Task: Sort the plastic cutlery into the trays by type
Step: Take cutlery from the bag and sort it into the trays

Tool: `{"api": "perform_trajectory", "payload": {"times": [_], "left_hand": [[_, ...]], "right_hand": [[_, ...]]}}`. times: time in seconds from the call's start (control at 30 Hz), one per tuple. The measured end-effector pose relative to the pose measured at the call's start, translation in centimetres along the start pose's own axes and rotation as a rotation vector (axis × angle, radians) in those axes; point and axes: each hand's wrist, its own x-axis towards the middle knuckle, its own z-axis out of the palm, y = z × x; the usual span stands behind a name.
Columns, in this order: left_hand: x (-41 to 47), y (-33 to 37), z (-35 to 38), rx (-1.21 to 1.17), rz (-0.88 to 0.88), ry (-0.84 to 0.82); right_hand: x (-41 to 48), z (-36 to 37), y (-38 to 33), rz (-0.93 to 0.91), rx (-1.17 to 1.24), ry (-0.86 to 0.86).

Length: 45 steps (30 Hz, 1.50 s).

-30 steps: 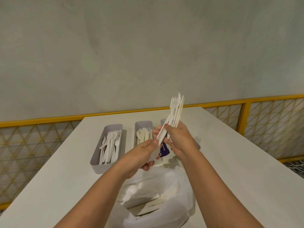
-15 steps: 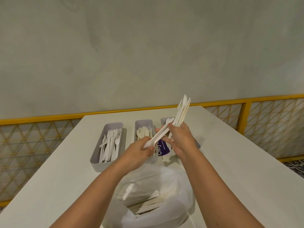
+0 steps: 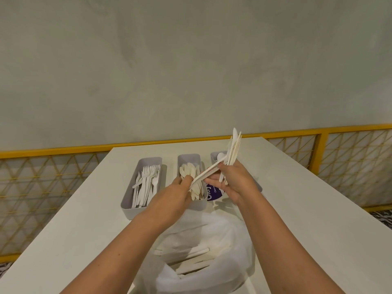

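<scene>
My right hand grips a bundle of white plastic cutlery that points up and away over the trays. My left hand pinches the handle end of a white spoon, which slants up to the right with its bowl by the bundle. Three grey trays stand side by side behind my hands: the left tray holds forks, the middle tray holds cream knives, and the right tray is mostly hidden by my right hand.
A clear plastic bag with more cutlery lies open near the front of the white table. A purple-and-white label lies between the trays. A yellow railing runs behind and beside the table.
My left hand has drawn the single spoon down and left out of the bundle, lower over the middle tray. The fork seen in the bundle a second ago no longer shows.
</scene>
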Motion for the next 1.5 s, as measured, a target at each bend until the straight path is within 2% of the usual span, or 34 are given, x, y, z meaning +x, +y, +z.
{"api": "perform_trajectory", "payload": {"times": [0.13,0.37,0.53,0.67,0.93,1.03,1.1,1.13,1.2,1.27,1.3,1.5], "left_hand": [[0.1,-1.3,-0.3,-0.014,-0.010,-0.003],[0.5,-4.5,-0.6,0.111,-0.057,-0.041],[1.0,-4.1,-0.8,0.147,0.019,-0.012],[2.1,-2.3,-1.6,0.110,0.072,0.011],[3.8,-0.8,-2.9,-0.053,0.039,0.116],[4.0,0.3,-2.9,-0.296,-0.047,0.260],[4.0,1.2,-3.1,-0.573,-0.216,0.388],[4.0,1.7,-3.1,-0.720,-0.321,0.400],[4.2,2.7,-3.1,-1.041,-0.490,0.255],[4.1,4.1,-2.9,-1.258,-0.531,-0.006],[4.1,4.7,-2.6,-1.302,-0.519,-0.082],[5.7,6.9,-2.0,-1.458,-0.519,0.002]], "right_hand": [[0.1,-0.6,-0.5,0.032,-0.105,-0.086],[0.5,-2.4,-1.0,-0.146,-0.554,0.102],[-0.2,-2.2,-1.4,-0.227,-0.816,-0.014],[-0.5,-1.0,-0.6,-0.221,-1.007,-0.123],[-1.2,-0.3,-0.4,-0.244,-0.974,-0.254],[-1.1,-0.3,-0.6,-0.297,-1.019,-0.187],[-1.0,-0.4,-0.7,-0.309,-1.017,-0.121],[-0.9,-0.5,-0.7,-0.313,-1.006,-0.090],[-0.6,-0.6,-0.8,-0.324,-0.991,-0.034],[-0.5,-0.7,-0.8,-0.340,-0.969,-0.009],[-0.5,-0.7,-0.7,-0.348,-0.958,-0.011],[-0.3,-1.2,-1.3,-0.294,-0.855,-0.036]]}}
